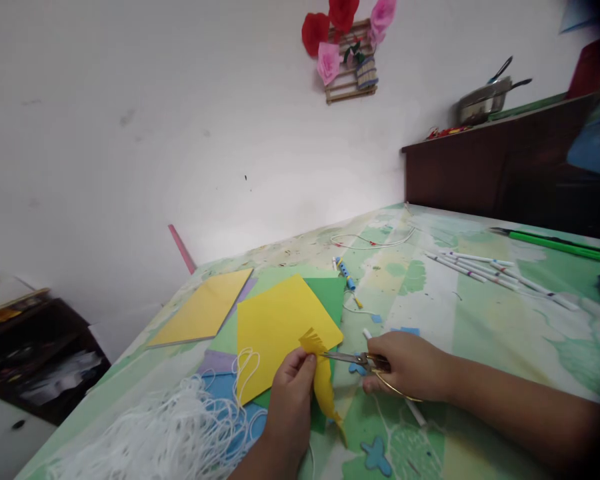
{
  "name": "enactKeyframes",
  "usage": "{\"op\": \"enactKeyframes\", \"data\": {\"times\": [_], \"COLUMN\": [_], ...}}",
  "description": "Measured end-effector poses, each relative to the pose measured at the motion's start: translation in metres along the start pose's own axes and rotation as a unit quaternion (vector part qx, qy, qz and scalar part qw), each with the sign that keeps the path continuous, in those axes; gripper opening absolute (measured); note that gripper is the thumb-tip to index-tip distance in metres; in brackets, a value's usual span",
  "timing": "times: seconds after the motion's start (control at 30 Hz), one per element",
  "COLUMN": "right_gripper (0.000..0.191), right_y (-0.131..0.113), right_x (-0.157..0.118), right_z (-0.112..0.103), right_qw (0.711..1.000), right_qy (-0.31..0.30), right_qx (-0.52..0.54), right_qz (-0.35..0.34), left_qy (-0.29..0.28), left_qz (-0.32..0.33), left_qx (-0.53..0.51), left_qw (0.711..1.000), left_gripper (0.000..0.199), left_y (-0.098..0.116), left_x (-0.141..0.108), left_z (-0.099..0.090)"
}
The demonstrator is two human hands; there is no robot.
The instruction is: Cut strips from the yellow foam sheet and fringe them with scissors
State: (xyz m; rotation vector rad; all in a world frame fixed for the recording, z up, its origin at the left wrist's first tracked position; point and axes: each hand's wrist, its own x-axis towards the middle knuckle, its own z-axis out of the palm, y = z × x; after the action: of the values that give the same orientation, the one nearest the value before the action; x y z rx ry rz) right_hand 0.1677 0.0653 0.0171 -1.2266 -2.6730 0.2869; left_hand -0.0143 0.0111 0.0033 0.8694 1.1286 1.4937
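Observation:
Pinched in my left hand (293,387) is a yellow paper strip (324,393), its upper end cut into a fringe and its lower end hanging down in a curl. My right hand (413,363) grips gold-handled scissors (363,360). Their blades point left and reach the strip's edge beside my left fingertips. Behind my left hand lies a yellow sheet (275,320) on top of a green sheet (333,297). A white marker (416,412) passes partly beneath my right hand. Below the scissors sits a blue paper cutout (376,456).
A heap of white string (155,433) covers the front left of the table. Pale orange sheets (205,307) lie beyond it. Several white markers (500,273) and a green cutter (555,245) rest at the right. A dark cabinet (450,173) stands behind.

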Motion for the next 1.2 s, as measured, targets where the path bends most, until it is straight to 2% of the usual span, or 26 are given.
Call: {"op": "enactKeyframes", "data": {"times": [0.37, 0.73, 1.2], "right_gripper": [0.044, 0.040, 0.039], "right_y": [0.0008, -0.0002, -0.0037], "right_x": [0.0005, 0.0009, -0.0008], "right_z": [-0.0009, 0.0007, 0.0022], "right_qw": [1.000, 1.000, 1.000], "right_qy": [-0.008, -0.005, 0.012], "right_qx": [0.015, 0.007, -0.016], "right_qz": [-0.005, 0.011, 0.004], "left_qy": [-0.003, 0.026, 0.006], "left_qz": [0.018, 0.022, 0.011], "left_qx": [0.010, 0.018, 0.022], "left_qw": [1.000, 0.999, 1.000], "left_gripper": [0.011, 0.010, 0.010], "left_y": [-0.0016, -0.0024, -0.0047], "left_x": [0.0017, 0.0020, 0.0033], "left_z": [-0.0012, -0.0015, -0.0016]}}
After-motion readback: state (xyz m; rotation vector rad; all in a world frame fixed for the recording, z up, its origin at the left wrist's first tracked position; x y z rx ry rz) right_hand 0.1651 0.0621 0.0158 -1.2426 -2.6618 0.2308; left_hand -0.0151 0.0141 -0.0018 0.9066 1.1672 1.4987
